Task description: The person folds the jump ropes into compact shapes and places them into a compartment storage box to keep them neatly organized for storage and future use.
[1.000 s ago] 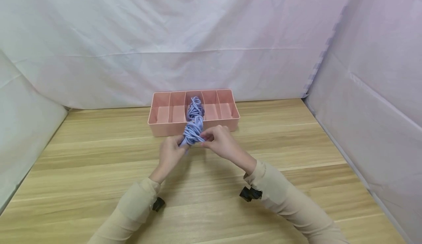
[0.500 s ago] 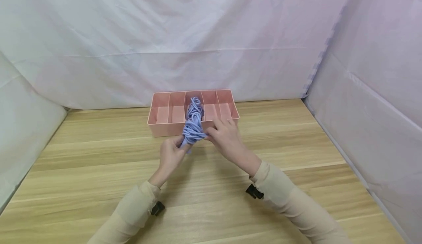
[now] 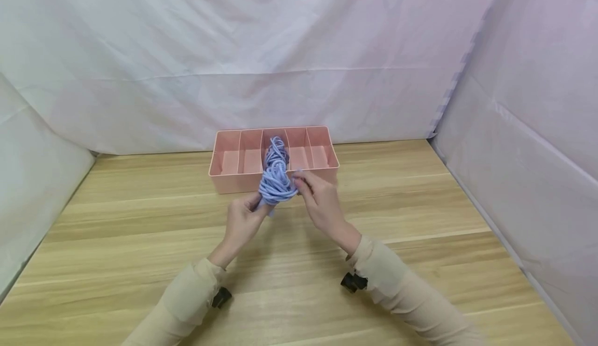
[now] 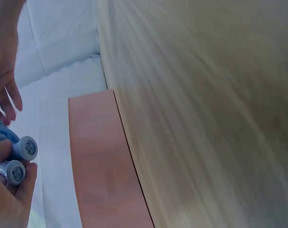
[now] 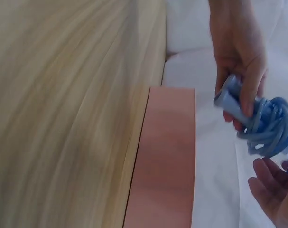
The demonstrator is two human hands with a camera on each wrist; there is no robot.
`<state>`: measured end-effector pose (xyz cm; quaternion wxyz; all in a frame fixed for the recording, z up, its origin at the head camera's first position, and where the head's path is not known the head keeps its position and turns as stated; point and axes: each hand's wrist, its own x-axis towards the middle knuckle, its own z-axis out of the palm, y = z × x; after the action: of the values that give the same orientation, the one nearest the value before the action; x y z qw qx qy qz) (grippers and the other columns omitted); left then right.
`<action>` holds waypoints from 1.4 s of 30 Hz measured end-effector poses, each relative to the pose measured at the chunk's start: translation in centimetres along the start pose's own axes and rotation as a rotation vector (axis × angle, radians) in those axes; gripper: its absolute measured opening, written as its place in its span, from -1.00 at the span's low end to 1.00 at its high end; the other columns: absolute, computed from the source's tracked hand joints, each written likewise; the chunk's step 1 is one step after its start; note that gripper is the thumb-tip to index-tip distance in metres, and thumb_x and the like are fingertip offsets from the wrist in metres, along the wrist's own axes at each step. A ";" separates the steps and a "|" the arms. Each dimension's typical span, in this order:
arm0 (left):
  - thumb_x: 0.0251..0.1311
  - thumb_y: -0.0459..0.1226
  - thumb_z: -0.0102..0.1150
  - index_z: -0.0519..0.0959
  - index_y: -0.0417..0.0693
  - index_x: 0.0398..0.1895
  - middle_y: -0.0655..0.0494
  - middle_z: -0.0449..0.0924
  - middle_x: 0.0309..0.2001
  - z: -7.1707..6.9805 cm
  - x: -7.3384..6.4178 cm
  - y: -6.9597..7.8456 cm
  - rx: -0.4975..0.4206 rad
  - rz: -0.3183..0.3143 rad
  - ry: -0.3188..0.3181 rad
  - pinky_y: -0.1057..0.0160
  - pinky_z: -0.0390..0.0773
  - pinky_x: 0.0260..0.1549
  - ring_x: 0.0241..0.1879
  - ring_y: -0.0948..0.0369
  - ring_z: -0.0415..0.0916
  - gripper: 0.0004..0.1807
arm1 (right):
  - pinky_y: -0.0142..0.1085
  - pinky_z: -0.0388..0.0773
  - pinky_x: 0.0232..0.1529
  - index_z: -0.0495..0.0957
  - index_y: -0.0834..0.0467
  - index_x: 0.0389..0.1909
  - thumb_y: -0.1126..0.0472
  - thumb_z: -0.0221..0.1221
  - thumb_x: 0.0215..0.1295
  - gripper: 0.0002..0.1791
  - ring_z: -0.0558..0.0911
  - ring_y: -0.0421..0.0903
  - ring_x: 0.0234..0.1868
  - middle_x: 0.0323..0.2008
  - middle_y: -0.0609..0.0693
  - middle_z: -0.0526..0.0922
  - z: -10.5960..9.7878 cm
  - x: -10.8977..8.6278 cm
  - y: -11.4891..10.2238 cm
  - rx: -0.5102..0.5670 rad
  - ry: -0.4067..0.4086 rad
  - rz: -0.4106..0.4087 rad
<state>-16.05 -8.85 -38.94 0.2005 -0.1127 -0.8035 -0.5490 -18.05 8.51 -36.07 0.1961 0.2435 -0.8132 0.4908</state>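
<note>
A light blue jump rope, wound into a bundle, is held up in front of the pink divided box. My left hand grips its two handles side by side; their round ends show in the left wrist view, where a handle points at the camera. With thumb and fingers, my right hand pinches a strand at the right side of the bundle. In the right wrist view that strand hangs down from the coils to the right fingers. More blue rope lies coiled in the box's middle compartment.
The box stands at the back of the wooden table, close to the white cloth behind. Cloth walls also stand at left and right. Black wrist devices are strapped under both sleeves.
My right hand has drawn the strand across the bundle to the right and slightly away from me, and its fingers have turned. My left hand stays almost in place on the handles.
</note>
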 end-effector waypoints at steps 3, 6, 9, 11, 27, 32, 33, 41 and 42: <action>-0.09 -0.43 0.29 0.41 -0.12 -0.86 0.15 0.35 -0.83 0.0 0.0 0.0 0.017 0.001 0.017 0.47 -0.02 -0.82 -0.79 0.50 0.05 -0.67 | -0.35 0.59 -0.32 0.36 0.40 -0.03 0.38 0.07 0.24 -0.70 0.61 -0.19 -0.39 -0.37 0.17 0.65 0.5 0.1 -0.5 0.340 0.036 0.260; -0.09 -0.44 0.28 0.40 -0.12 -0.86 0.16 0.34 -0.84 -0.1 0.2 0.1 0.042 0.012 0.024 0.48 0.00 -0.82 -0.79 0.49 0.06 -0.67 | -0.36 0.59 -0.28 0.35 0.46 -0.01 0.45 0.08 0.19 -0.66 0.63 -0.23 -0.39 -0.40 0.11 0.66 0.6 0.4 -0.7 0.730 0.082 0.569; -0.09 -0.45 0.27 0.44 -0.12 -0.83 0.15 0.40 -0.83 -0.3 0.2 0.1 0.061 0.033 0.021 0.48 0.04 -0.82 -0.77 0.48 0.11 -0.71 | -0.41 0.58 -0.26 0.55 0.29 -0.19 0.43 0.05 0.23 -0.83 0.62 -0.24 -0.40 -0.42 -0.06 0.65 0.3 0.7 -0.6 0.958 0.052 0.792; -0.10 -0.44 0.27 0.49 -0.12 -0.80 0.15 0.47 -0.80 -0.3 0.2 0.0 0.074 0.041 0.009 0.48 0.12 -0.83 -0.77 0.48 0.18 -0.76 | -0.43 0.55 -0.22 0.61 0.15 -0.32 0.37 -0.01 0.29 -0.79 0.59 -0.24 -0.35 -0.39 -0.10 0.63 0.0 0.8 -0.3 1.045 -0.019 0.872; -0.14 -0.49 0.30 0.49 -0.16 -0.80 0.07 0.48 -0.79 -0.1 -0.1 0.3 0.039 0.072 0.035 0.51 0.11 -0.81 -0.74 0.47 0.16 -0.77 | -0.19 0.32 0.18 0.61 0.03 -0.48 0.41 -0.05 0.28 -0.67 0.62 -0.23 -0.21 -0.31 -0.12 0.68 -0.2 1.0 -0.2 1.197 0.019 0.673; -0.15 -0.55 0.28 0.58 -0.28 -0.67 -0.04 0.57 -0.70 -0.3 -0.2 0.9 0.009 0.062 0.010 0.57 0.27 -0.73 -0.69 0.46 0.31 -0.90 | -0.35 0.56 -0.15 0.55 0.12 -0.44 0.57 -0.01 0.17 -0.69 0.65 -0.22 -0.36 -0.41 -0.08 0.69 0.0 1.5 -0.9 1.085 0.182 0.675; -0.15 -0.55 0.28 0.60 -0.28 -0.63 -0.03 0.59 -0.68 -0.2 -0.3 0.4 0.006 0.067 0.003 0.56 0.31 -0.73 -0.67 0.48 0.34 -0.92 | -0.36 0.57 -0.18 0.56 0.14 -0.42 0.58 0.03 0.14 -0.72 0.65 -0.23 -0.37 -0.43 -0.08 0.69 0.0 1.5 -1.0 1.037 0.197 0.668; -0.21 -0.55 0.29 0.65 -0.30 -0.44 -0.06 0.64 -0.57 -1.2 -0.2 -1.1 0.087 0.245 -0.045 0.49 0.46 -0.68 -0.61 0.40 0.51 -0.83 | -0.38 0.58 -0.32 0.54 0.51 -0.25 0.56 0.24 -0.07 -0.72 0.63 -0.25 -0.43 -0.47 -0.01 0.69 0.1 1.3 -1.3 0.660 0.198 0.499; -0.23 -0.55 0.30 0.65 -0.30 -0.44 -0.07 0.64 -0.57 -1.4 -0.1 -1.3 0.112 0.284 -0.050 0.48 0.47 -0.68 -0.61 0.37 0.52 -0.82 | -0.39 0.58 -0.34 0.54 0.51 -0.27 0.56 0.25 -0.09 -0.73 0.62 -0.26 -0.45 -0.45 0.05 0.69 0.1 1.2 -1.3 0.622 0.186 0.468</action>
<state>-16.19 -10.66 -39.60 0.2618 -0.2276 -0.8138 -0.4663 -18.26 7.69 -34.55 0.0688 0.0537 -0.6380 0.7651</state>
